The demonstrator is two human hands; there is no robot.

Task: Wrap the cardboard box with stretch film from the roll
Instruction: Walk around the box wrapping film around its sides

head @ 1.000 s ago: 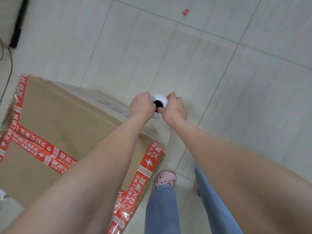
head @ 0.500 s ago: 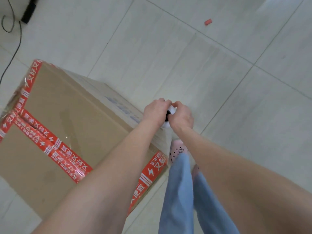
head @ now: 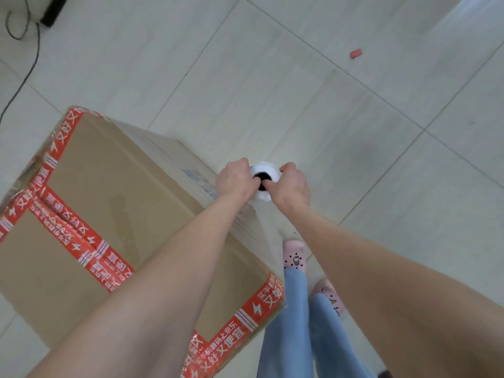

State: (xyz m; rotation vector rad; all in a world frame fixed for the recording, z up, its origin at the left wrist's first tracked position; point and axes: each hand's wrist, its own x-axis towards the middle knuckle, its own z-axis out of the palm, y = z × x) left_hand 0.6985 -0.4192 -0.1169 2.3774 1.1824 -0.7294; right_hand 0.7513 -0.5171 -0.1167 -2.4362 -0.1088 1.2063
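Nearest to us, our two bare forearms reach forward, and under the right one we see blue jeans (head: pixel 294 328) and two pink shoes (head: pixel 296 257). Half a second ago only one shoe showed, right under the hands. The cardboard box (head: pixel 122 214) fills the lower left, brown and closed. It is crossed and edged with red printed tape (head: pixel 84 249), and its taped near corner now lies lower in view than before. The hands therefore stand farther past that corner along the box's right side. A hazy, clear sheet of film (head: pixel 260 227) runs from that side up to the roll (head: pixel 266 169). The roll stands upright, just beside the box's right side and above the floor. We look down on its white round end with a dark hole in the middle, and more of that white end shows than before. Our left hand (head: pixel 234 180) grips the roll from the box side and our right hand (head: pixel 293 186) grips it from the other. The fingers of both are curled on its rim, and a digit of each hooks into the hole. Beyond lies the pale tiled floor (head: pixel 272 77), with a small red scrap (head: pixel 356 53) far right. A dark cable (head: pixel 30 61) trails at the far left.
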